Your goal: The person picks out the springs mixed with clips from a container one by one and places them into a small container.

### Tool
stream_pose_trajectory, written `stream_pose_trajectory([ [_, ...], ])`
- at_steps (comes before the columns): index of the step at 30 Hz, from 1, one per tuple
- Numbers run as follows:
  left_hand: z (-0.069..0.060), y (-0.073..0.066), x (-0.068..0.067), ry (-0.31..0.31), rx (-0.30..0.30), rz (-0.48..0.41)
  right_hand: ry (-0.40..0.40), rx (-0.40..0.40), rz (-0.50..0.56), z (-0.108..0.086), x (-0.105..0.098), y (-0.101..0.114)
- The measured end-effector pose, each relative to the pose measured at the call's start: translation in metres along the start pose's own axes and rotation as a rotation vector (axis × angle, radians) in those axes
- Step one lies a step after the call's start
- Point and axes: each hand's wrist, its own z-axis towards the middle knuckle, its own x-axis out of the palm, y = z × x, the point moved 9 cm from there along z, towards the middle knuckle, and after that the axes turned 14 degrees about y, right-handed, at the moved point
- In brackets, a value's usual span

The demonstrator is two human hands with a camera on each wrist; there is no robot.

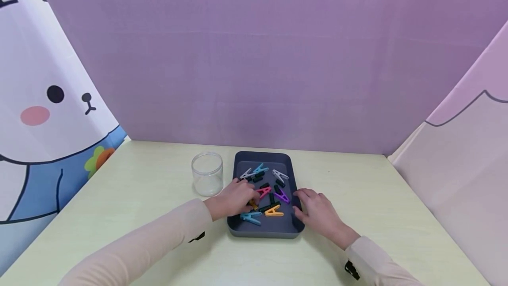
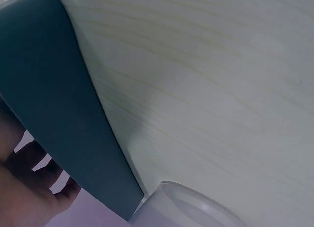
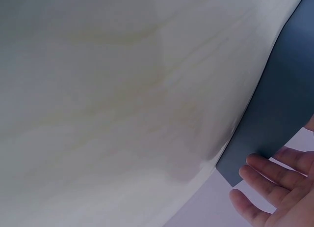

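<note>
A pale, wood-grained table (image 1: 377, 202) bears a clear, upright jar (image 1: 207, 175) just left of a dark grey tray (image 1: 265, 234).

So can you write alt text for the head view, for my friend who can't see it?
A person's left grip reaches into a dark grey tray of colourful clothespins and small dark pieces, while the right grip is at the tray's right edge. A clear jar stands left of the tray on a pale table, before a purple backdrop.

A jar (image 1: 208, 181) obstructs left of the tray (image 1: 265, 229), whose front offers passage.
</note>
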Motion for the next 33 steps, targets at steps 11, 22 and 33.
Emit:
stream_pose_trajectory([
  [11,0.001,0.002,0.0,-0.014,-0.009,0.004,0.011,0.005,-0.002,0.001,0.0,0.001],
  [22,-0.013,0.008,-0.026,-0.121,-0.01,0.037,0.007,-0.002,0.005,0.001,0.0,0.0],
  [33,-0.029,0.026,-0.056,-0.222,-0.028,-0.004,-0.001,-0.004,0.003,0.002,-0.001,0.001],
])
